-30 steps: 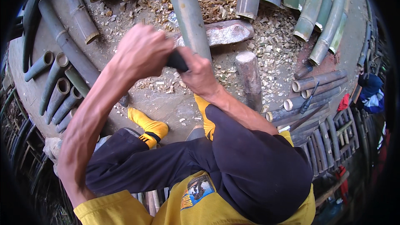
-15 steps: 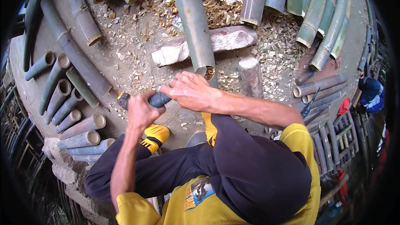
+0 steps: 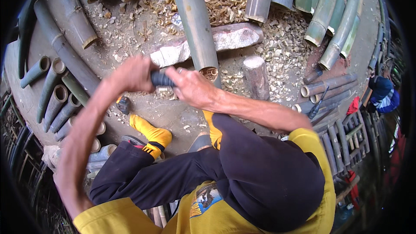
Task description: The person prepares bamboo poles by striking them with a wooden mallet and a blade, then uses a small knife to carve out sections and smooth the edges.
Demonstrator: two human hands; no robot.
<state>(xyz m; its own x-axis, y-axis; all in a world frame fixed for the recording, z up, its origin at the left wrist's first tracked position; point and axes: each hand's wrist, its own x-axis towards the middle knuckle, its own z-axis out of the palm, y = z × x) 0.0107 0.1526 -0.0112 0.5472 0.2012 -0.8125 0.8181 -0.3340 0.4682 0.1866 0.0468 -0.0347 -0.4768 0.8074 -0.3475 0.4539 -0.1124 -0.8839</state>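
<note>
My left hand (image 3: 133,75), partly blurred, is closed around one end of a dark, ribbed, cylindrical handle (image 3: 162,79). At the other end my right hand (image 3: 194,87) grips the same piece. What the handle belongs to is hidden by my hands. Just beyond my right hand lies a thick grey-green bamboo tube (image 3: 193,24), propped across a pale rough log (image 3: 238,37). Its near open mouth holds curled shavings (image 3: 211,74).
A short upright stump (image 3: 256,78) stands right of the tube. Black tool-like object (image 3: 123,104) lies near my yellow-socked foot (image 3: 151,133). Bamboo tubes lie at left (image 3: 78,13) and right (image 3: 338,17). Wood chips (image 3: 281,50) cover the ground. A person in blue (image 3: 385,97) is at far right.
My left hand has swung up and away from me, with its elbow moving out to the left. The handle, tilted before, now lies nearly level. The view has shifted slightly.
</note>
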